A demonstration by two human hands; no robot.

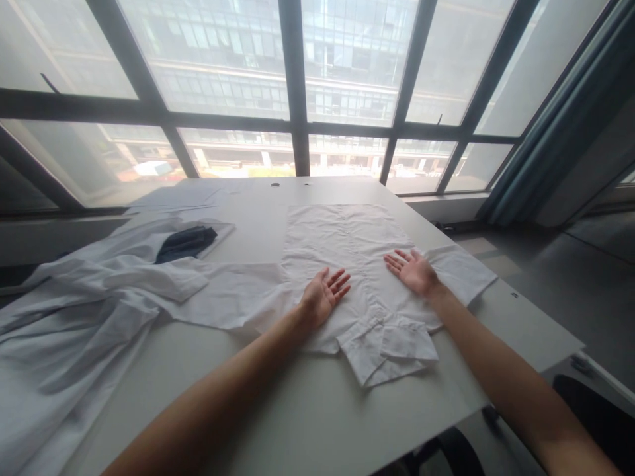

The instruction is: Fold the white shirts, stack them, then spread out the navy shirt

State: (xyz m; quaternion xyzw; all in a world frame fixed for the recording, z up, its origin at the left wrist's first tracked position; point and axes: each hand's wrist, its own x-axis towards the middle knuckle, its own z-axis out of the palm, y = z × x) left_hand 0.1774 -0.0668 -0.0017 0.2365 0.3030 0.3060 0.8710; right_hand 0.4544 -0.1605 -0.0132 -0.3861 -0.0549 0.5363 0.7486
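A white short-sleeved shirt (347, 251) lies spread flat on the white table (307, 423), collar toward me and hem toward the window. My left hand (325, 294) rests flat on the shirt's left side, fingers stretched out and slightly apart. My right hand (414, 271) lies flat on the right side near the sleeve, fingers spread. Neither hand holds anything. The collar (391, 347) sits crumpled near the table's front edge.
A heap of white garments (84, 311) with a dark blue piece (186, 243) covers the table's left side. The table's right edge (536, 311) drops to grey floor. Large windows and a curtain (560, 125) stand behind. A dark chair (595, 403) sits at lower right.
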